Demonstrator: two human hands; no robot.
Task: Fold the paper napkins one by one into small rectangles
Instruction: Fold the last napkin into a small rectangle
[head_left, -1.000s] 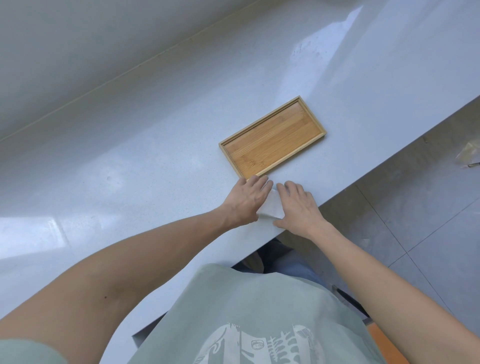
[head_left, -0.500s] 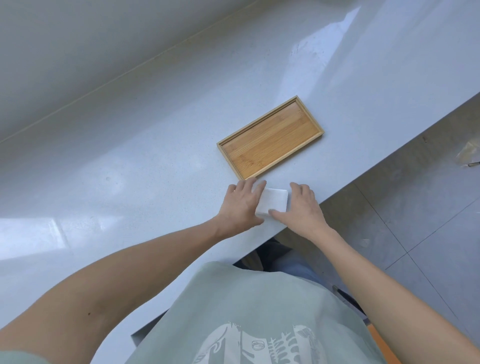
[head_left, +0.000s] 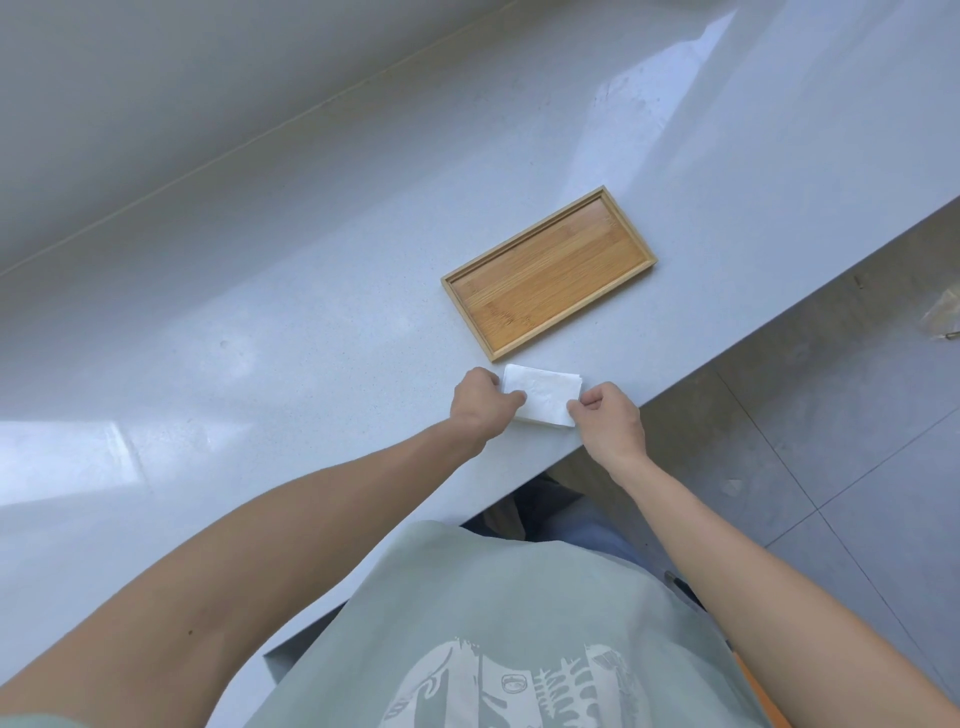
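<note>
Both hands have drawn apart and curled since half a second ago, when they lay flatter against the paper, so more of the folded napkin (head_left: 543, 395) now shows between them. It is a small white rectangle lying flat on the grey countertop (head_left: 291, 332), near the counter's near edge and just short of the bamboo tray (head_left: 549, 274), whose near corner sits just beyond the napkin without touching it. The left hand (head_left: 483, 402) grips the napkin's left end: its fingers are curled under the knuckles and its thumb lies across the top of the paper, so the end is pinched, though the fingertips themselves are hidden beneath the hand. The right hand (head_left: 610, 415) holds the near right corner, with thumb and forefinger brought together on the paper's edge and the remaining fingers curled loosely into the palm. The napkin's far edge and far right corner are uncovered, and slight layering shows at that corner. Farther out, the tray lies at an angle, its long sides running toward the far right. Beyond the counter's edge on the right is a grey tiled floor (head_left: 857, 467), and at the near edge of view the person's pale green printed shirt (head_left: 519, 634) fills the frame.
</note>
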